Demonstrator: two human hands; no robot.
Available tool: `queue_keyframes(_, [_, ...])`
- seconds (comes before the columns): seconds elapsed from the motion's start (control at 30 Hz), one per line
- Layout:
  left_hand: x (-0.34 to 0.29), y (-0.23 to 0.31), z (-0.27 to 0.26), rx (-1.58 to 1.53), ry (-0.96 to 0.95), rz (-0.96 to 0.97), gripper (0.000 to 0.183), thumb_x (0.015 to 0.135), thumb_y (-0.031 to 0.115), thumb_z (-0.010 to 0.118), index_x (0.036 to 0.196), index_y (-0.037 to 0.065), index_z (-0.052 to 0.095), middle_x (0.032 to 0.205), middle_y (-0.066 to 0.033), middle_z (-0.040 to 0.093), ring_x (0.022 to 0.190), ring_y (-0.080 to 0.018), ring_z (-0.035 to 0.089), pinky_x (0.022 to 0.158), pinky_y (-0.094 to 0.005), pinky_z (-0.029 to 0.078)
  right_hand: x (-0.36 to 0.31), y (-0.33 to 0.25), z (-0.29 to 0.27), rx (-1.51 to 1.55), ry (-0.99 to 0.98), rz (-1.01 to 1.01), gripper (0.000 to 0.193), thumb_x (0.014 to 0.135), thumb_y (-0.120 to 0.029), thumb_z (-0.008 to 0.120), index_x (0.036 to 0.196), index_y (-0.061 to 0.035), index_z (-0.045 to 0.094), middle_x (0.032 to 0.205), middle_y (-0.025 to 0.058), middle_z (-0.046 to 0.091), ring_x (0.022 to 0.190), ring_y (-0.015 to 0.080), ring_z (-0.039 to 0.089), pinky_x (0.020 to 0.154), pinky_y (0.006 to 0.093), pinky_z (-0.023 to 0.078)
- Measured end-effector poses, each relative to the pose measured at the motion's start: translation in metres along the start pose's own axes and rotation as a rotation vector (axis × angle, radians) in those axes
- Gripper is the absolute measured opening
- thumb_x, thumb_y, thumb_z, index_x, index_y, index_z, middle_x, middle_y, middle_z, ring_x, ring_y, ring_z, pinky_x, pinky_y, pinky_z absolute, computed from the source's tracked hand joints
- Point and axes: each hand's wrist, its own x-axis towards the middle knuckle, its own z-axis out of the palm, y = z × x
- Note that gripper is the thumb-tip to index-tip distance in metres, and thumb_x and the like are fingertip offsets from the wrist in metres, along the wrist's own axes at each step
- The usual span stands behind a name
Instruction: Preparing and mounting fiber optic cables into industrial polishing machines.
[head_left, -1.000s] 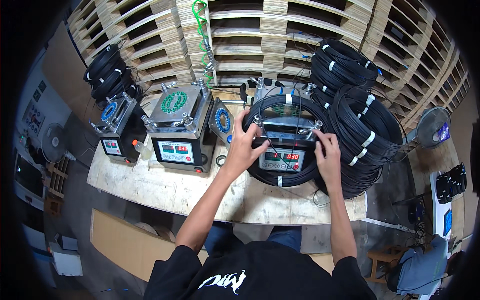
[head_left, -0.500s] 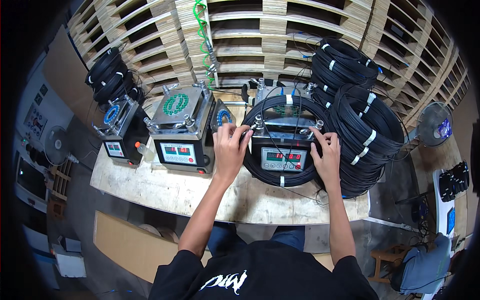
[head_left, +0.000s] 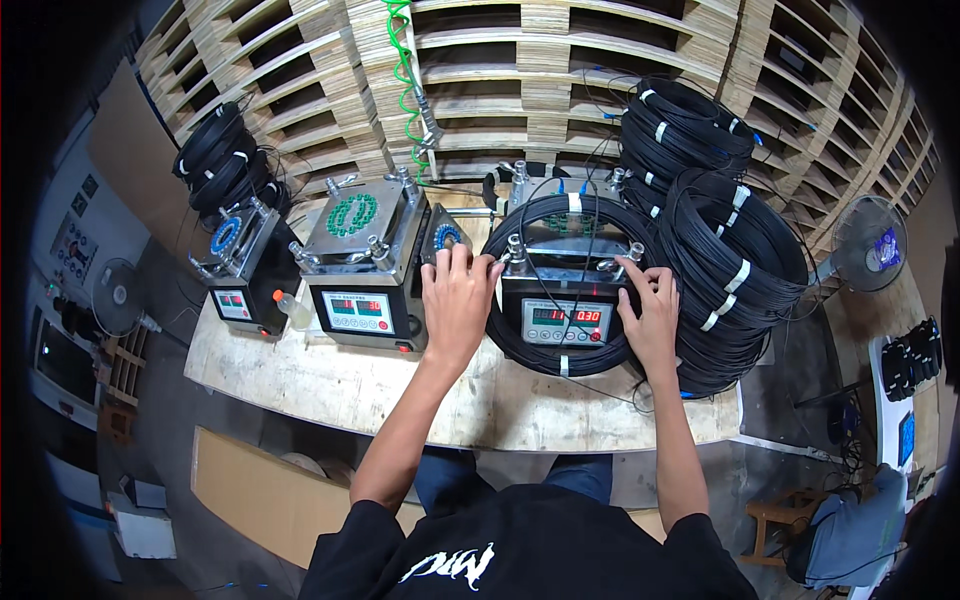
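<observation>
A black polishing machine (head_left: 512, 322) with a lit red-digit display stands in front of me, its metal top held by corner clamps. Around its front hangs a black cable coil (head_left: 565, 366) bound with white ties; thin cable ends with blue connectors (head_left: 572, 188) reach the top plate. My left hand (head_left: 458, 305) has its fingers bent at the front left clamp lever (head_left: 506, 258), the fingertips partly hidden. At the front right clamp lever (head_left: 608, 265), my right hand (head_left: 652, 315) rests an index fingertip, with the thumb apart below it.
Two similar machines (head_left: 375, 270) (head_left: 240, 262) and a small orange-capped bottle (head_left: 292, 308) stand to the left. Large black cable coils (head_left: 735, 275) pile up at the right. Wooden pallets (head_left: 480, 85) rise behind the table (head_left: 300, 375); a green spiral hose (head_left: 404, 80) hangs there.
The left hand has turned slightly, its fingers now more upright beside the left lever. The right hand has barely moved. Digits on the displays have changed.
</observation>
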Motion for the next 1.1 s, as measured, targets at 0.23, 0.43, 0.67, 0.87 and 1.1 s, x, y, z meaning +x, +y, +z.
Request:
queue_keyframes(0.23, [0.008, 0.003, -0.006, 0.073, -0.173, 0.085, 0.022, 0.099, 0.029, 0.058, 0.089, 0.009, 0.06, 0.089, -0.0062, 0.061, 0.091, -0.0225, 0.059, 0.08, -0.0378, 0.041, -0.002, 0.002, 0.002, -0.014, 0.002, 0.004, 0.05, 0.087, -0.008, 0.067, 0.135, -0.021, 0.063, 0.101, 0.0091, 0.047, 0.092, 0.0251, 0.049, 0.085, 0.0394, 0.039])
queue_keyframes(0.43, [0.006, -0.002, -0.004, -0.074, -0.305, -0.005, 0.016, 0.098, 0.02, 0.06, 0.096, 0.005, 0.056, 0.086, -0.013, 0.066, 0.088, -0.0294, 0.064, 0.074, -0.0436, 0.051, 0.0, -0.001, 0.002, -0.028, -0.006, 0.011, 0.051, 0.087, -0.009, 0.067, 0.136, -0.0214, 0.062, 0.101, 0.0093, 0.046, 0.095, 0.026, 0.05, 0.085, 0.0406, 0.039])
queue_keyframes(0.67, [0.006, -0.002, -0.015, -0.338, -0.256, -0.08, 0.017, 0.097, 0.014, 0.062, 0.103, 0.0, 0.054, 0.089, -0.0185, 0.066, 0.092, -0.037, 0.063, 0.074, -0.0461, 0.053, -0.001, -0.001, 0.001, -0.051, -0.013, 0.016, 0.051, 0.086, -0.008, 0.068, 0.135, -0.019, 0.062, 0.103, 0.0104, 0.047, 0.094, 0.0253, 0.05, 0.09, 0.0386, 0.04])
queue_keyframes(0.87, [0.008, -0.011, -0.003, -0.409, -0.179, 0.01, 0.019, 0.098, 0.016, 0.06, 0.095, -0.003, 0.056, 0.089, -0.0201, 0.064, 0.09, -0.0389, 0.062, 0.075, -0.0488, 0.051, -0.001, 0.0, 0.003, -0.042, -0.005, 0.023, 0.051, 0.086, -0.01, 0.067, 0.136, -0.0207, 0.061, 0.101, 0.0096, 0.046, 0.096, 0.027, 0.049, 0.086, 0.0414, 0.039])
queue_keyframes(1.1, [0.011, -0.011, -0.004, -0.337, -0.267, 0.014, 0.018, 0.099, 0.016, 0.058, 0.098, -0.001, 0.051, 0.089, -0.0207, 0.062, 0.09, -0.0406, 0.061, 0.074, -0.05, 0.051, -0.001, -0.006, 0.001, -0.081, -0.038, 0.042, 0.053, 0.086, -0.013, 0.069, 0.137, -0.0237, 0.061, 0.1, 0.0095, 0.045, 0.097, 0.0269, 0.049, 0.087, 0.0424, 0.039])
